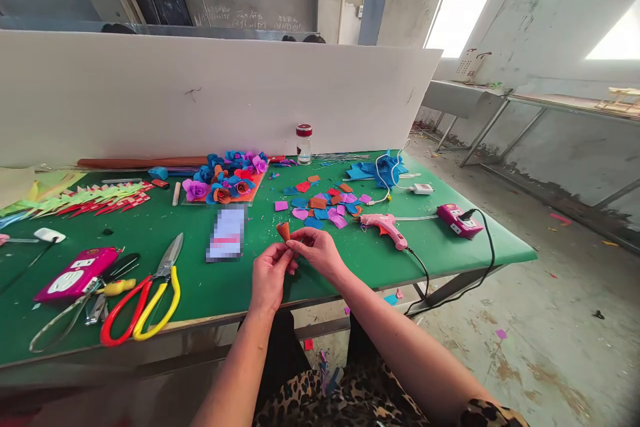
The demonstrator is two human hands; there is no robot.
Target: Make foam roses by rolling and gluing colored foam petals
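Note:
Above the table's front edge, my two hands meet around a small orange-brown rolled piece of paper (283, 231), which flares at the top like a cone. Its lower end is hidden by fingers. My left hand (270, 273) is closed, thumb and fingers pinching low on the roll. From the right, my right hand (320, 251) pinches it just below the flare. Beyond the hands lie scattered small paper pieces (319, 202) in blue, purple, red and brown. A pink glue gun (387, 227) rests to the right. Finished paper flowers (235, 177) are grouped at the back left.
On the green table (270, 227) lie a phone (227, 233), large scissors (163, 273) with red and yellow handles, and a magenta power strip (80, 273). Another power strip (457, 220) trails a black cord over the edge. A lidded jar (303, 143) stands before the white board (225, 100).

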